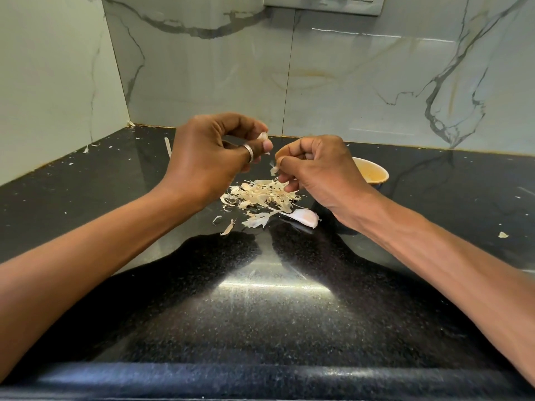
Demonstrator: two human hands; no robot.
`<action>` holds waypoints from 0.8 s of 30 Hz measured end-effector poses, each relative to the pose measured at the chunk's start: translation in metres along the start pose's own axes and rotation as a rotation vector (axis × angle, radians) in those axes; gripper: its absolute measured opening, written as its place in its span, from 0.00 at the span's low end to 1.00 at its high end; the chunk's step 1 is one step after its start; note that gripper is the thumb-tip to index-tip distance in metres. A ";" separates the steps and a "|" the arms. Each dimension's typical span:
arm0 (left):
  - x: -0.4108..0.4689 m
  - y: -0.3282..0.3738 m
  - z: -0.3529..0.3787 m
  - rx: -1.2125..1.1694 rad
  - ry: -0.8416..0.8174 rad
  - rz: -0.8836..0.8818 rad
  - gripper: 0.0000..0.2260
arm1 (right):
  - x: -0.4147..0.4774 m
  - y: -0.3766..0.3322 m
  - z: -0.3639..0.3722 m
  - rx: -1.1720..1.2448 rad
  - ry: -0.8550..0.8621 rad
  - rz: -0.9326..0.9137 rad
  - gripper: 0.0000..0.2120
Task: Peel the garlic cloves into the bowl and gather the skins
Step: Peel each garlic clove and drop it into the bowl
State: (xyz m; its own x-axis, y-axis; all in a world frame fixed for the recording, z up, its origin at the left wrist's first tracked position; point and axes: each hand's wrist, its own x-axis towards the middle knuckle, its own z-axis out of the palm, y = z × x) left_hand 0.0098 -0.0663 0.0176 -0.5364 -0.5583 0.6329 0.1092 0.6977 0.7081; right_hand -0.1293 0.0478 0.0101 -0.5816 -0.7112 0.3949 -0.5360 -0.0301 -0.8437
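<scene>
My left hand (pixel 208 157), with a ring on one finger, pinches a small garlic clove (pixel 263 136) at its fingertips above the counter. My right hand (pixel 315 166) is just to its right, fingers curled, pinching a thin scrap of garlic skin (pixel 274 170). Below both hands lies a pile of dry garlic skins (pixel 260 196) on the black counter. An unpeeled garlic clove (pixel 304 217) lies at the pile's near right edge. The bowl (pixel 373 175), cream inside, stands behind my right hand and is partly hidden by it.
The black speckled counter (pixel 260 299) runs back to marble-patterned wall tiles (pixel 347 82) and a left side wall. Small skin flakes are scattered at the back left and one at the right (pixel 503 234). A strip of skin (pixel 168 147) lies behind my left hand.
</scene>
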 end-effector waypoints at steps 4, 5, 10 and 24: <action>-0.003 -0.006 0.002 0.129 -0.015 0.056 0.10 | -0.001 -0.004 -0.001 0.029 0.014 -0.045 0.02; -0.004 -0.006 0.002 0.153 -0.021 0.077 0.11 | -0.002 -0.005 -0.001 0.039 0.009 -0.052 0.03; -0.006 -0.006 0.004 0.239 -0.049 0.151 0.09 | -0.005 -0.007 0.000 0.055 -0.040 -0.089 0.03; -0.006 -0.006 0.004 0.260 -0.052 0.160 0.06 | -0.006 -0.004 -0.001 0.078 -0.073 -0.135 0.03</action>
State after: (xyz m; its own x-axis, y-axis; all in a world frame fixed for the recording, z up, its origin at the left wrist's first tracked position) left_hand 0.0091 -0.0650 0.0082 -0.5725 -0.4128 0.7084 -0.0180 0.8701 0.4925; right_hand -0.1242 0.0523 0.0114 -0.4601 -0.7457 0.4819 -0.5558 -0.1813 -0.8113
